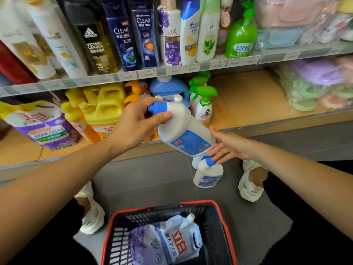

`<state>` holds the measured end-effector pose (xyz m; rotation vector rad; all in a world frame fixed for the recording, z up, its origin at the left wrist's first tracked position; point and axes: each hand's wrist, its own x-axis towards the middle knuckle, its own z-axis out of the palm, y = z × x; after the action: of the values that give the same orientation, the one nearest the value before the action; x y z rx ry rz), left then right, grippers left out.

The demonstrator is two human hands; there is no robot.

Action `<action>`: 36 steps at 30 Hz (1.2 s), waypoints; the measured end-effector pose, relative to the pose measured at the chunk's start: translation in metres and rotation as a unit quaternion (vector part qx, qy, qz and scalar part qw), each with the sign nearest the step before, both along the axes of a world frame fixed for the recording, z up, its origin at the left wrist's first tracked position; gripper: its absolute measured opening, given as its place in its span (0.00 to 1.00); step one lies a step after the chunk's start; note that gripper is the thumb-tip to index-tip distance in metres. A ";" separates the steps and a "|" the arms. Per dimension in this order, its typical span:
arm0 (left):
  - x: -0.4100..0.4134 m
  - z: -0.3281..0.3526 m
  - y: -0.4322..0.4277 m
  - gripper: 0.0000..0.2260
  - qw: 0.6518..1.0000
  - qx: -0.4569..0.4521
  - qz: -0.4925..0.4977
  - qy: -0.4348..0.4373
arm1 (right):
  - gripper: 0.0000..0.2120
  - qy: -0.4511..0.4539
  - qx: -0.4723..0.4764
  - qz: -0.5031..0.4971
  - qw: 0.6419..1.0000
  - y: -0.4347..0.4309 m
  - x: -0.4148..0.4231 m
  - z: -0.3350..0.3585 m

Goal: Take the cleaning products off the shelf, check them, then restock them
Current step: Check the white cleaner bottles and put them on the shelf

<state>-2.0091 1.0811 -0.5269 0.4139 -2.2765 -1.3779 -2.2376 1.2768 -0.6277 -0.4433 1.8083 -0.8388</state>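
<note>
My left hand [133,123] is clamped on the neck of a white bottle [187,134], thumb and fingers curled just under its blue cap. The bottle is tilted, base pointing down toward my right hand [227,146], with its blue back label facing me. The right hand is spread and flat, fingers straight, gripping nothing. Its fingertips reach the blue cap of a standing bottle [208,175] of the same kind, which sits upright on the grey tiled floor [152,178] just below the held one. I cannot tell whether another bottle stands behind it.

Nearer to me than both hands, a black basket [223,222] with a red rim rests on the floor. It holds a pale refill pouch [172,240] lying on its side. White shoes [248,184] flank the basket.

Beyond the hands runs the lower shelf [248,96], a tan board bare past my right hand. Green-triggered spray bottles [205,106] stand directly behind the held bottle. Yellow jugs [107,106] and a purple-and-white bag [42,123] lie past my left hand. Above them, the upper shelf [133,75] carries a row of shampoo bottles [145,33]. Bagged pastel goods [313,87] fill the space far beyond my right hand.
</note>
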 end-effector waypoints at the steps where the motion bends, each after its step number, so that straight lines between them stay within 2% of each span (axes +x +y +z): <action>1: 0.000 0.000 -0.001 0.05 1.000 -0.011 0.003 -0.003 | 0.33 0.047 0.003 0.015 0.999 -0.001 0.002 -0.005; 3: 0.001 -0.003 -0.001 0.08 0.999 -0.042 0.002 -0.018 | 0.22 0.180 -0.010 0.064 0.982 -0.003 0.002 -0.014; 5: 0.005 -0.010 -0.001 0.11 0.994 -0.096 -0.002 -0.047 | 0.16 0.292 0.002 0.183 0.939 -0.003 0.000 -0.022; 8: 0.012 -0.019 -0.004 0.11 0.982 -0.158 0.000 -0.106 | 0.18 0.353 0.084 0.331 0.871 0.000 0.005 -0.037; 10: 0.015 -0.023 -0.010 0.11 0.978 -0.165 0.007 -0.124 | 0.17 0.368 0.099 0.364 0.850 0.001 0.011 -0.051; 12: 0.017 -0.024 -0.015 0.11 0.978 -0.162 0.011 -0.128 | 0.17 0.366 0.086 0.344 0.860 0.000 0.013 -0.061; 16: 0.014 -0.029 -0.021 0.12 0.978 -0.159 0.008 -0.137 | 0.13 0.320 0.074 0.267 0.906 -0.002 0.008 -0.064; 18: 0.009 -0.032 -0.021 0.13 0.975 -0.165 0.001 -0.151 | 0.11 0.306 0.070 0.260 0.913 0.003 0.003 -0.059; 21: -0.002 -0.033 -0.018 0.12 0.968 -0.186 -0.024 -0.168 | 0.10 0.291 0.065 0.249 0.922 0.018 -0.005 -0.042; 25: -0.020 -0.023 -0.014 0.13 0.966 -0.193 -0.030 -0.172 | 0.08 0.266 0.022 0.155 0.951 0.037 -0.019 0.001; 32: -0.049 0.013 -0.007 0.14 0.977 -0.178 -0.021 -0.115 | 0.16 0.347 -0.030 0.005 0.937 0.035 -0.074 0.103; 36: -0.068 0.032 -0.005 0.13 0.984 -0.162 -0.024 -0.063 | 0.15 0.384 -0.073 -0.042 0.919 0.011 -0.117 0.132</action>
<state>-2.0767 1.0763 -0.4949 0.3475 -2.5722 -0.9987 -2.3542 1.2877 -0.4957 -0.8873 2.5027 -0.9368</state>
